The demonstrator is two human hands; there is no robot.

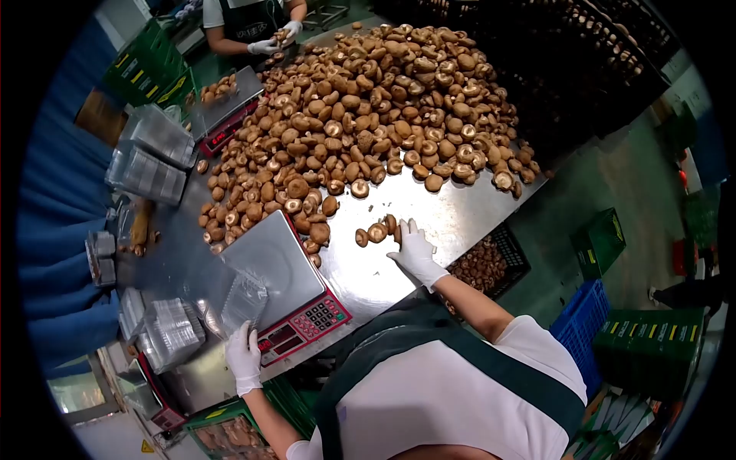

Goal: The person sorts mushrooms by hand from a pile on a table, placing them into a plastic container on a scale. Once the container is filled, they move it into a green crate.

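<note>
My left hand (244, 357), in a white glove, is closed on the near edge of a clear plastic tray (247, 297). The tray is tilted over the left part of a red digital scale (326, 316) with a flat metal pan (272, 249). My right hand (418, 254), gloved too, lies on the metal table (452, 218) with its fingers apart. Its fingertips are beside a small group of loose shiitake mushrooms (377, 232). Beyond them rises a large heap of shiitake mushrooms (368, 107).
Stacks of clear trays (170, 333) stand at the left. Across the table, a person's gloved hands (277, 40) handle mushrooms near a second scale (222, 136). A black crate of mushrooms (491, 264) is below the right table edge. Green crates (652, 341) and a blue crate (581, 330) stand at right.
</note>
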